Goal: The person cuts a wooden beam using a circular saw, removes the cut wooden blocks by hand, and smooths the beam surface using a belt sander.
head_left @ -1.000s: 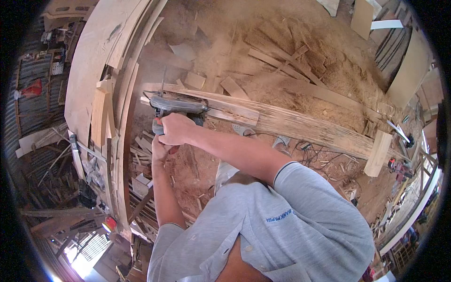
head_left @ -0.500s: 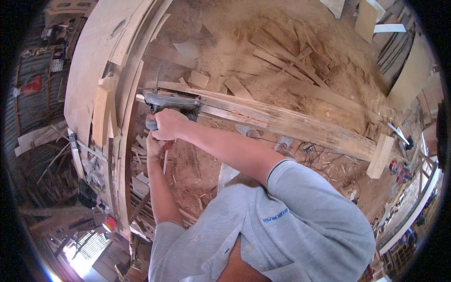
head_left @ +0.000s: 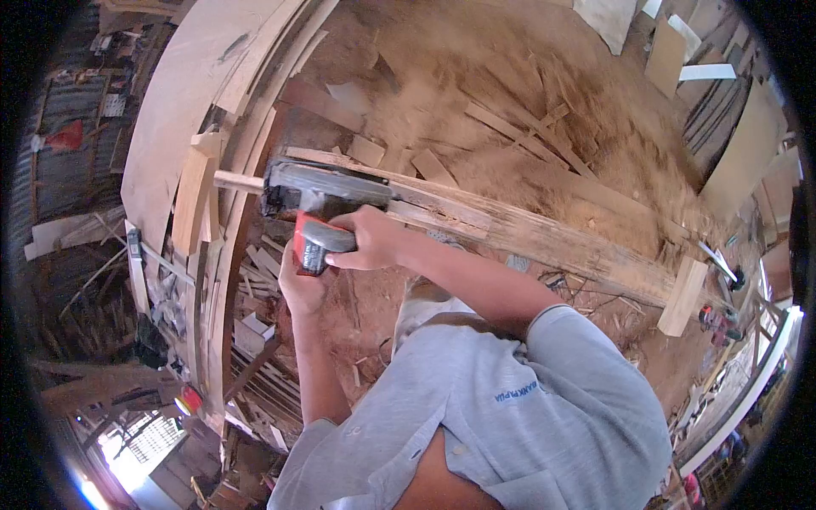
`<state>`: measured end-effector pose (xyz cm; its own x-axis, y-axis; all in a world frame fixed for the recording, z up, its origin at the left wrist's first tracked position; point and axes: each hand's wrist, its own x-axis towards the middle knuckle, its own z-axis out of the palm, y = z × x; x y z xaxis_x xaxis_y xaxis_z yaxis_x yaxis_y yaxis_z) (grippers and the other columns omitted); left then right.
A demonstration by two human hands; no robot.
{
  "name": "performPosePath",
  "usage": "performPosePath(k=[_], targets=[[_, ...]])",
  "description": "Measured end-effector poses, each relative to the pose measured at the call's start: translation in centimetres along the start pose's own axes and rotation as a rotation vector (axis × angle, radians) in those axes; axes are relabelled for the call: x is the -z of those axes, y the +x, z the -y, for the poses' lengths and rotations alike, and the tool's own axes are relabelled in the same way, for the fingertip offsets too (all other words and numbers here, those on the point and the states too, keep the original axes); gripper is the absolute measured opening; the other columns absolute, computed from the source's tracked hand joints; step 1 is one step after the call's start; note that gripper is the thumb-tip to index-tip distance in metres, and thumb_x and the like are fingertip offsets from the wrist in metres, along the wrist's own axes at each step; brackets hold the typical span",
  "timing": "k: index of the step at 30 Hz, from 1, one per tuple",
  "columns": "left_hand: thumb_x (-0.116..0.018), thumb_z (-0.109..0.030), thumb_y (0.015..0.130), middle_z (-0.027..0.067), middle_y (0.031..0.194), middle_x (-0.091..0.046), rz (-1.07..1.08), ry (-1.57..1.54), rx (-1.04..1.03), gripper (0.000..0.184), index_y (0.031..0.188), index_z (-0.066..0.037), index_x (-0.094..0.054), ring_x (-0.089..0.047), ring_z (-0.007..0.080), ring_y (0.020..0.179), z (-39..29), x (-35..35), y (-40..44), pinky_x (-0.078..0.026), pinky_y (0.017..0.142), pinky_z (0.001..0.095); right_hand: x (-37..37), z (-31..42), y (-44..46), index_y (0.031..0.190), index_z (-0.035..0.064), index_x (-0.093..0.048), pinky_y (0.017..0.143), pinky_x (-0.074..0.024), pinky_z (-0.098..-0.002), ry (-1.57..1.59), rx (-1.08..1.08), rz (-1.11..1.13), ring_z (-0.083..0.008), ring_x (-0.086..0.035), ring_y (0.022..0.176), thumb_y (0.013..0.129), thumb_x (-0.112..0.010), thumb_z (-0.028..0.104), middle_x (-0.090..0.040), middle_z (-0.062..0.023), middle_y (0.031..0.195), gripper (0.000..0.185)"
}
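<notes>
From where I stand, a person in a grey shirt [head_left: 484, 399] bends over a dusty workshop floor, holding a power tool [head_left: 331, 183] out in front with both bare hands. The tool is at the left end of a long, rough plank [head_left: 561, 234]; I cannot tell whether its base touches the wood. The right hand [head_left: 372, 240] is wrapped around the grey handle. The left hand [head_left: 299, 289] is closed around the red and black end, just beside it, its fingers partly hidden. Two hands so close together seem meant to steady the tool's weight and keep it level. A narrow wood strip [head_left: 238, 181] sticks out past the tool's far left end. A short block [head_left: 684, 297] lies across the plank near its right end, perhaps as a support or stop.

On the person's left, long boards [head_left: 280, 76] lie side by side, probably grouped to save room. Among the offcuts below them is what looks like a small pale box [head_left: 252, 334]; its contents are too small to make out.
</notes>
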<state>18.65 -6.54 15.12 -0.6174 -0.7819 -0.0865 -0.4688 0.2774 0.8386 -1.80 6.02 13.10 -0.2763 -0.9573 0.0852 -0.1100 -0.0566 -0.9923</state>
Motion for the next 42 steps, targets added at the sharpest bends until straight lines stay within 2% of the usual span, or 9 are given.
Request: performPosePath(k=[4, 12, 14, 18, 24, 30, 37, 40, 42], targets=[[-0.094, -0.014, 0.078, 0.0127, 0.127, -0.074, 0.081, -0.064, -0.059, 0.075, 0.143, 0.005, -0.061, -0.072, 0.0199, 0.115, -7.2, -3.8, -3.0, -0.058, 0.099, 0.0368, 3.8, 3.5, -6.2, 0.123, 0.0021, -0.078, 0.083, -0.0617, -0.0453, 0.053, 0.007, -0.096, -0.0415, -0.078, 0.088, 0.080, -0.085, 0.039, -0.078, -0.0254, 0.096, 0.056], [-0.079, -0.039, 0.093, 0.0240, 0.139, -0.067, 0.511, -0.164, -0.265, 0.082, 0.154, 0.005, -0.049, -0.064, 0.0354, 0.132, -7.8, -12.6, -5.7, -0.048, 0.117, 0.0467, 15.0, 9.3, -24.4, 0.120, 0.0038, -0.075, 0.082, -0.0576, -0.0362, -0.180, -0.378, -0.410, -0.0161, -0.071, 0.083, 0.085, -0.081, 0.013, -0.077, -0.0104, 0.092, 0.037], [-0.079, -0.038, 0.091, 0.0235, 0.144, -0.063, 0.531, 0.064, -0.389, 0.082, 0.156, 0.002, -0.048, -0.059, 0.0389, 0.138, -6.1, -15.6, -5.6, -0.044, 0.122, 0.0498, 17.2, 8.5, -29.2, 0.124, 0.0073, -0.076, 0.090, -0.0605, -0.0413, -0.237, -0.449, -0.504, -0.0347, -0.081, 0.097, 0.083, -0.083, 0.018, -0.080, -0.0210, 0.102, 0.043], [-0.081, -0.030, 0.086, 0.0204, 0.166, -0.042, 0.482, 0.619, -0.731, 0.094, 0.164, -0.006, -0.037, -0.037, 0.0377, 0.157, -7.1, -22.0, -5.8, -0.027, 0.133, 0.0533, 20.2, 4.8, -37.8, 0.127, 0.0079, -0.073, 0.090, -0.0605, -0.0461, -0.521, -0.522, -0.663, -0.0413, -0.078, 0.103, 0.084, -0.085, 0.019, -0.079, -0.0237, 0.107, 0.046], [-0.085, -0.018, 0.080, 0.0157, 0.150, -0.059, 0.739, 1.100, -0.805, 0.075, 0.147, -0.008, -0.052, -0.055, 0.0348, 0.142, -6.7, -28.9, -2.8, -0.046, 0.118, 0.0503, 23.4, 1.5, -49.2, 0.135, 0.0165, -0.066, 0.087, -0.0580, -0.0564, -0.922, -0.852, -0.618, -0.0472, -0.074, 0.099, 0.079, -0.089, 0.032, -0.078, -0.0221, 0.103, 0.062], [-0.085, -0.014, 0.078, 0.0143, 0.122, -0.073, 0.824, 1.009, -0.895, 0.052, 0.126, -0.007, -0.064, -0.068, 0.0366, 0.119, -5.6, -29.3, -0.7, -0.057, 0.101, 0.0480, 21.3, -1.3, -54.2, 0.131, 0.0105, -0.068, 0.091, -0.0570, -0.0569, -1.073, -0.793, -0.693, -0.0465, -0.074, 0.105, 0.081, -0.081, 0.022, -0.078, -0.0228, 0.109, 0.053], [-0.095, -0.017, 0.073, 0.0159, 0.119, -0.075, 0.653, 0.557, -0.757, 0.056, 0.123, -0.007, -0.071, -0.071, 0.0370, 0.116, -24.0, -20.4, -6.2, -0.058, 0.099, 0.0449, 17.2, -1.9, -54.0, 0.137, 0.0028, -0.067, 0.119, -0.0395, -0.0617, -1.352, -0.387, -0.889, -0.0474, -0.061, 0.134, 0.099, -0.062, 0.017, -0.066, -0.0237, 0.147, 0.041], [-0.099, -0.017, 0.070, 0.0155, 0.121, -0.074, 0.601, 0.388, -0.642, 0.064, 0.126, -0.006, -0.070, -0.071, 0.0356, 0.117, -27.1, -15.7, -6.7, -0.057, 0.102, 0.0432, 16.5, 1.8, -51.6, 0.150, 0.0026, -0.059, 0.124, -0.0332, -0.0603, -1.013, -0.727, -0.747, -0.0464, -0.051, 0.147, 0.105, -0.055, 0.017, -0.059, -0.0255, 0.155, 0.047], [-0.099, -0.015, 0.070, 0.0150, 0.123, -0.074, 0.616, 0.342, -0.638, 0.067, 0.128, -0.006, -0.069, -0.071, 0.0349, 0.119, -26.4, -13.1, -6.3, -0.057, 0.102, 0.0432, 13.8, -4.8, -53.1, 0.156, 0.0046, -0.053, 0.126, -0.0301, -0.0593, -1.273, -0.654, -0.855, -0.0458, -0.047, 0.149, 0.101, -0.055, 0.012, -0.057, -0.0249, 0.154, 0.056]])
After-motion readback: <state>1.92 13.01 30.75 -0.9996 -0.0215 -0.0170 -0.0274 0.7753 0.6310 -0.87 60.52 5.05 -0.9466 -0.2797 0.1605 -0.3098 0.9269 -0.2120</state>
